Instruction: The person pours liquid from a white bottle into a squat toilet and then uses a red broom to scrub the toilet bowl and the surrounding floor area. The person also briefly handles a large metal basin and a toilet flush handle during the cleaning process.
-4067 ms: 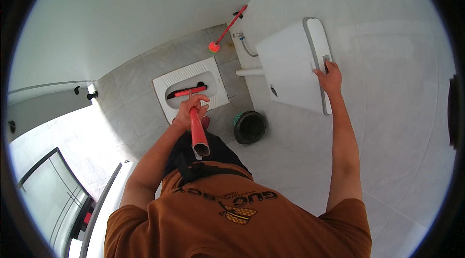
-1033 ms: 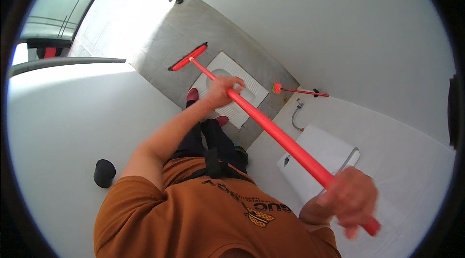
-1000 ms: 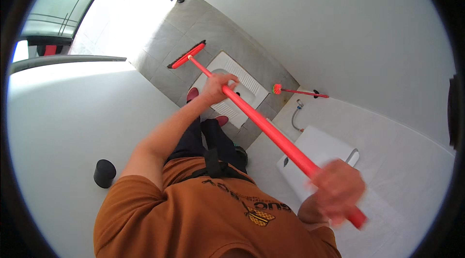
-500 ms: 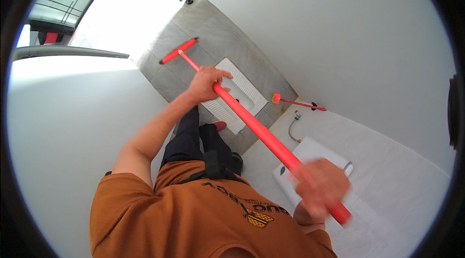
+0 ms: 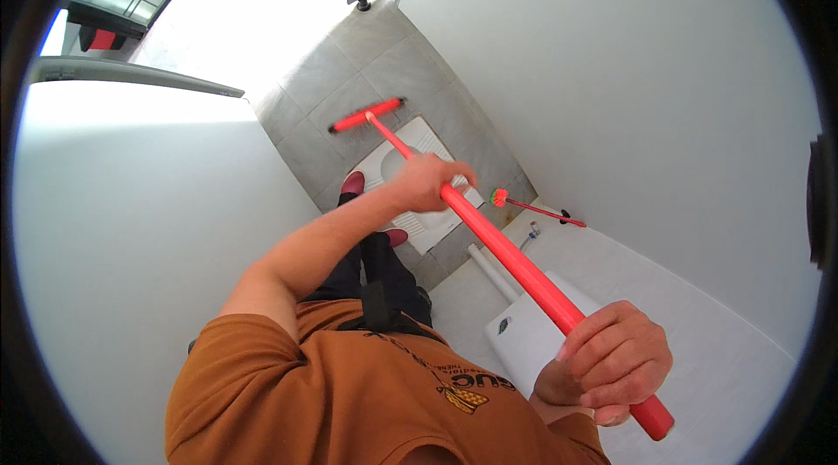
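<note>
Both my hands are wrapped around the thick handle of a red long-handled floor brush (image 5: pixel 515 262). My left hand (image 5: pixel 425 181) grips partway down the pole, over the squat toilet, its index finger loosely extended. Closer to me, my right hand (image 5: pixel 621 359) is closed round the handle near its end. The brush's wide red head, with a dark fringe, rests on the grey tiles beyond the toilet. Partly hidden by my left arm and the pole is the white squat toilet (image 5: pixel 425 138), with ribbed foot areas.
A small toilet brush (image 5: pixel 541 210) with a red handle leans by the right wall. Near me are a white cistern (image 5: pixel 515 338), a white pipe (image 5: pixel 493 273) and a hose. Pale partitions (image 5: pixel 148 203) stand at both sides; a bright doorway opens at far left.
The floor brush's head has moved right and slightly nearer across the tiles. Both hands have shifted right and nearer with the handle, and my foot on the left has come into view.
</note>
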{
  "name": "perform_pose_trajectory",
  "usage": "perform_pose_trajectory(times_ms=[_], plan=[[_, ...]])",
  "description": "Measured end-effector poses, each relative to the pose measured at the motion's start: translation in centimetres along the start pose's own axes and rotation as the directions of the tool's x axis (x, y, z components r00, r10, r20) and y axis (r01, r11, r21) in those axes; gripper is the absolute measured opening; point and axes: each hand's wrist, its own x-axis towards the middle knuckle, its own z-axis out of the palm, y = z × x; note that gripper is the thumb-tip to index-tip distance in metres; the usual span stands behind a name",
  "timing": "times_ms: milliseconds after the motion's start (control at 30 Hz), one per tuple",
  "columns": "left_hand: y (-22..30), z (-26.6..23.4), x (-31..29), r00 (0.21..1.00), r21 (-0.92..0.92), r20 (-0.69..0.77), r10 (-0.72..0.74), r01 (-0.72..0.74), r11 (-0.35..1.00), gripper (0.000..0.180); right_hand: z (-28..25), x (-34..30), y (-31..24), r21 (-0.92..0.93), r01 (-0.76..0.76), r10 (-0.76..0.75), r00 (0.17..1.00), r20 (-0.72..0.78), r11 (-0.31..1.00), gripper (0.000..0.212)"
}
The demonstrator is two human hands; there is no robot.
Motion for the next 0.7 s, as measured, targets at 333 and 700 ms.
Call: perform_pose_trajectory(times_ms=[333,700], plan=[[-16.7,-8.9,0.2,0.976,0.135,0.032,-0.217,0.211,0.968,0.016,5.7,1.2,14.7,-0.222,-0.279,0.202,0.927,-0.314,0.934,0.012],[-7.4,-7.2,2.7,0.999,0.051,-0.044,-0.001,0.004,0.999,0.018,2.0,4.4,6.1,-0.182,0.005,-0.047,0.973,-0.227,0.983,0.011]])
